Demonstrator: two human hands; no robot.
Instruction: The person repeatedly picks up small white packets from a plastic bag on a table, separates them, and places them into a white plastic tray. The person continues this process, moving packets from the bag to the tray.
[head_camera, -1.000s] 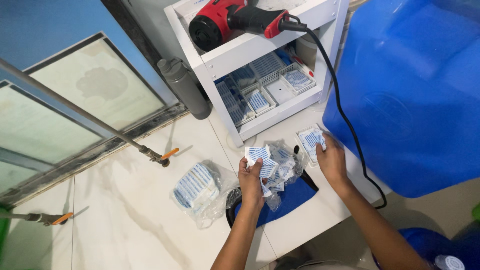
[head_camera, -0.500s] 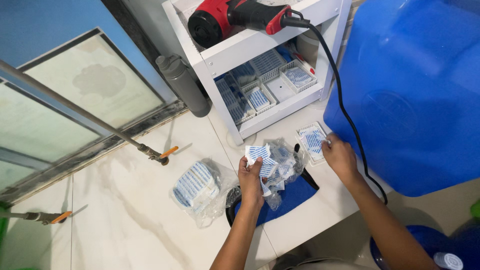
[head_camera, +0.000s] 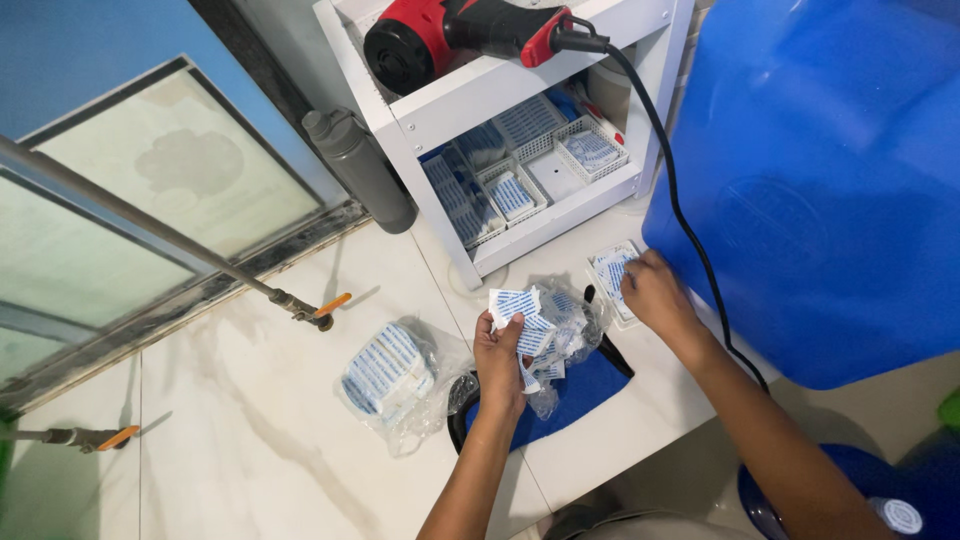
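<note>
Hands are working over a white tiled floor (head_camera: 230, 420), seen from above. The left hand (head_camera: 498, 352) is pinching a small bunch of white packets with blue stripes (head_camera: 516, 305), with the fingers curled tight around them. Just under this hand, a crinkly clear bag (head_camera: 565, 330) is lying open with more of the same little packets inside it. The bag is sitting partly on a round black bowl with a blue cloth (head_camera: 575, 395) in it. The right hand (head_camera: 655, 295) is resting flat on a small pile of packets (head_camera: 610, 270) on the floor, with the fingers pressing down on top of them. This pile is lying just beside a big blue water jug (head_camera: 830, 190). A second clear bag full of striped packets (head_camera: 385, 368) is lying on the floor to the left, well apart from both hands. A white shelf (head_camera: 440, 110) is standing at the top of the view. Little white baskets (head_camera: 590, 150) are sitting inside it, holding more packets. A red and black power tool (head_camera: 450, 35) is lying on top of the shelf, and its black cord (head_camera: 680, 215) is hanging down past the right hand. A grey bottle (head_camera: 358, 165) is standing next to the shelf, close to a glass door (head_camera: 130, 200).
</note>
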